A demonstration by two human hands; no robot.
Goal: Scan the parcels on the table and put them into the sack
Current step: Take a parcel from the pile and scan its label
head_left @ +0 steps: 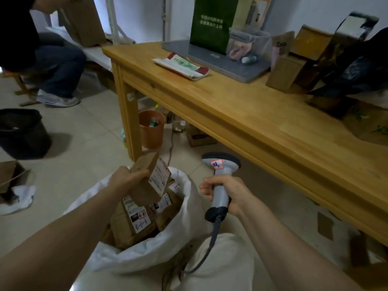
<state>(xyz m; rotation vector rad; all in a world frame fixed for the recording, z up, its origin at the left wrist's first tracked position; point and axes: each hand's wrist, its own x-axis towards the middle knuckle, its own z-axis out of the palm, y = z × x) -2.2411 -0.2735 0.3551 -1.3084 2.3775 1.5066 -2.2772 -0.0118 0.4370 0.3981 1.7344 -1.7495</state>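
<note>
My left hand grips a small brown cardboard parcel with a white shipping label, held just above the mouth of the white sack. The sack stands open on the floor between my arms and holds several labelled brown parcels. My right hand holds a grey barcode scanner by its handle, head up and turned away from me, its cable hanging down. On the wooden table more brown boxes stand at the far right.
A green bag, a clear plastic bin, a grey tray and a flat printed packet lie on the table. An orange waste bin stands under it. A seated person is at the left, with a black bucket nearby.
</note>
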